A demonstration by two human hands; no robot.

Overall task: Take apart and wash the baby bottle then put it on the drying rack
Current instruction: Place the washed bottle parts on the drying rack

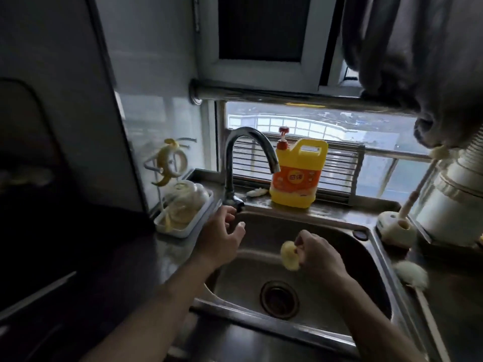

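Your right hand (317, 253) pinches 1 small yellow bottle part (289, 258) below the tap (251, 158). It looks light, soft and slippery, so grip its rim. Your left hand (222, 235), loosely curled, holds nothing beside the tap's base.

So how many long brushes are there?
2. One long-handled pale brush stands in the white holder right of the steel sink; one fluffy white brush lies on the counter nearer. Others may be hidden.

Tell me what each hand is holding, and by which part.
The right hand pinches a small yellowish piece by its upper edge. The left hand holds nothing, near the tap.
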